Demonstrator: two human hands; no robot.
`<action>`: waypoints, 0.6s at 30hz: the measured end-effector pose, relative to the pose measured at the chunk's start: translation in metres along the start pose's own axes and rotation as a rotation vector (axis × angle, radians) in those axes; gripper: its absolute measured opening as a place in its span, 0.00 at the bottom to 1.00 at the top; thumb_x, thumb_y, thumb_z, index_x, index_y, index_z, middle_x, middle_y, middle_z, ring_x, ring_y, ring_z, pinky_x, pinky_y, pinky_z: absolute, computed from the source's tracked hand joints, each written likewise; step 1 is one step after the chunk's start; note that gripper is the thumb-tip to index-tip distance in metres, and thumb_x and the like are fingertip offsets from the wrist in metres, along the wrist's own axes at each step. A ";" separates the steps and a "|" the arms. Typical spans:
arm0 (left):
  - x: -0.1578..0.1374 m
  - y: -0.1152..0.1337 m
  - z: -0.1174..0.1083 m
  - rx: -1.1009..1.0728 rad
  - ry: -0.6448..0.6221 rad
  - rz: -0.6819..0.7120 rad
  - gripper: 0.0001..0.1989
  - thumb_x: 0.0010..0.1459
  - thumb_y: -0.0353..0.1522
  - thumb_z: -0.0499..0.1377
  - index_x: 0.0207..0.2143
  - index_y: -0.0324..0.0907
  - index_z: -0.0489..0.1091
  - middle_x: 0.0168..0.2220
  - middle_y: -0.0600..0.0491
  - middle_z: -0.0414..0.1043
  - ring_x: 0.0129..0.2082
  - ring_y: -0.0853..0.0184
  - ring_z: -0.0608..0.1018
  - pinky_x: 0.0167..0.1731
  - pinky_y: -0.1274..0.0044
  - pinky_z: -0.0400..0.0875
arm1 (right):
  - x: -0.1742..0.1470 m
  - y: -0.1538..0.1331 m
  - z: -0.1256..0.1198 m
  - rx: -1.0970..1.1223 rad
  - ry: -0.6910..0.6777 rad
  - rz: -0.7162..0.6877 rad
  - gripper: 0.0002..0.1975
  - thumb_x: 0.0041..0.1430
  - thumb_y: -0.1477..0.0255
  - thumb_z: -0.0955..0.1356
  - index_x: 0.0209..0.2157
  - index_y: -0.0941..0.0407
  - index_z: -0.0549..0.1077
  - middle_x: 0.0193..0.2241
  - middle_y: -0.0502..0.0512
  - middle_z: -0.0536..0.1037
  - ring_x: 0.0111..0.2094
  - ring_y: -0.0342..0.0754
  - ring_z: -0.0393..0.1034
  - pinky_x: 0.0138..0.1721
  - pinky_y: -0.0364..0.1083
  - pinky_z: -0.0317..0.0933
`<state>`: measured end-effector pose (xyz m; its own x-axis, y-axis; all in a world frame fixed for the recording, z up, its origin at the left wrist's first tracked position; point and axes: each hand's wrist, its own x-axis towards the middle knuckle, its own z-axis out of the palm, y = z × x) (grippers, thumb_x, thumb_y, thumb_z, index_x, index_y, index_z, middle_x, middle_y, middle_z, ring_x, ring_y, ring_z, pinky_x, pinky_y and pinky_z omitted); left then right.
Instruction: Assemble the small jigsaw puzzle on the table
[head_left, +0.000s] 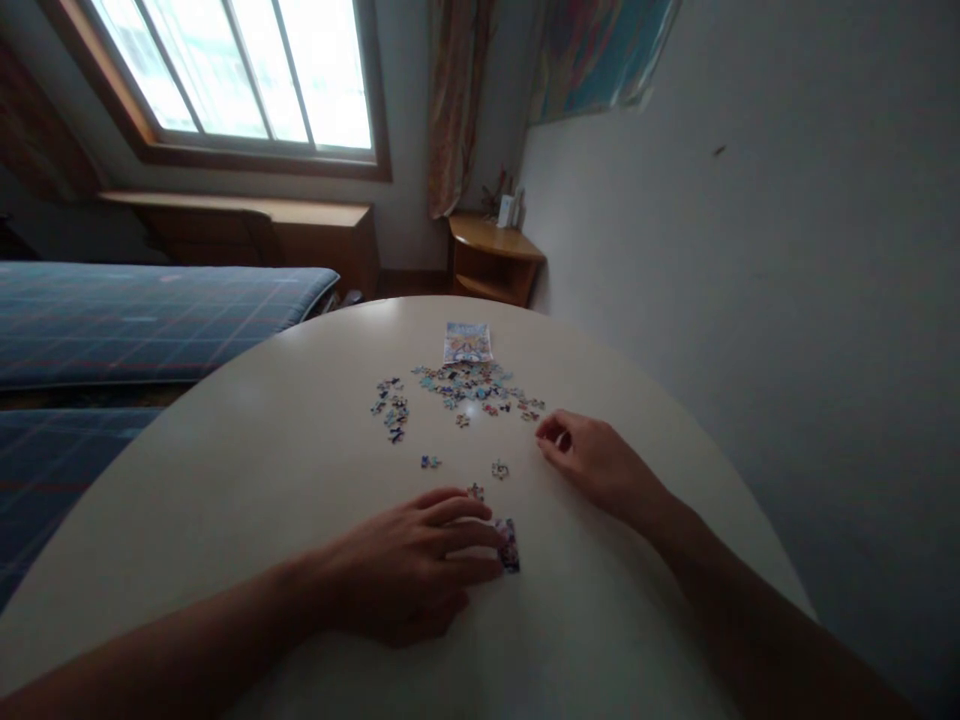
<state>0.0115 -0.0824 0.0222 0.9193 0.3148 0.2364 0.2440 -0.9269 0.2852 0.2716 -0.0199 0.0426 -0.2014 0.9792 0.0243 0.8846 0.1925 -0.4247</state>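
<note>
My left hand [420,565] lies low over the table with its fingers stretched and slightly apart. Its fingertips touch the left edge of a small joined section of jigsaw puzzle [509,546], partly covering it. A loose puzzle piece [477,491] sits just beyond the index finger. My right hand [577,450] rests to the right, with thumb and index finger curled together in a pinch; whether a piece is between the tips is hidden. Near it lie a single piece [500,469] and the right end of a spread heap of puzzle pieces [472,382].
A printed picture sheet [468,343] lies behind the heap on the round white table [300,440]. A smaller group of pieces [391,408] is at left, and a pair [430,462] lies nearer. A wall [750,300] borders the right; a plaid mattress [150,320] stands left.
</note>
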 end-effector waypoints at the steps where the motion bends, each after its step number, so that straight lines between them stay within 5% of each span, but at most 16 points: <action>1: 0.000 0.000 -0.001 -0.005 -0.012 0.000 0.20 0.61 0.29 0.54 0.56 0.43 0.64 0.59 0.51 0.68 0.61 0.59 0.66 0.65 0.66 0.55 | 0.004 0.006 0.002 0.002 0.034 0.029 0.06 0.59 0.73 0.66 0.37 0.56 0.74 0.33 0.55 0.79 0.32 0.48 0.71 0.34 0.45 0.62; 7: 0.000 0.001 -0.001 -0.015 -0.032 -0.009 0.22 0.62 0.29 0.54 0.58 0.44 0.62 0.61 0.52 0.66 0.62 0.61 0.66 0.66 0.67 0.52 | 0.025 0.036 0.018 -0.049 0.265 0.036 0.13 0.55 0.78 0.64 0.43 0.57 0.73 0.43 0.60 0.77 0.44 0.54 0.70 0.48 0.52 0.64; 14: -0.001 0.002 -0.001 -0.016 -0.031 -0.016 0.23 0.64 0.29 0.54 0.61 0.45 0.60 0.63 0.52 0.64 0.63 0.62 0.64 0.66 0.67 0.53 | 0.030 0.033 0.036 -0.042 0.266 -0.115 0.14 0.61 0.69 0.64 0.47 0.57 0.73 0.49 0.62 0.75 0.51 0.58 0.67 0.56 0.59 0.59; 18: -0.002 -0.002 0.000 0.014 0.089 -0.132 0.19 0.64 0.30 0.54 0.58 0.45 0.64 0.59 0.50 0.69 0.60 0.61 0.68 0.61 0.65 0.62 | 0.028 0.028 0.040 -0.023 0.245 -0.162 0.17 0.62 0.67 0.64 0.50 0.57 0.72 0.53 0.62 0.73 0.55 0.58 0.64 0.58 0.59 0.57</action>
<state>0.0093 -0.0809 0.0210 0.8484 0.4499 0.2791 0.3654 -0.8791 0.3061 0.2742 0.0104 -0.0052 -0.2356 0.9215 0.3087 0.8593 0.3459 -0.3768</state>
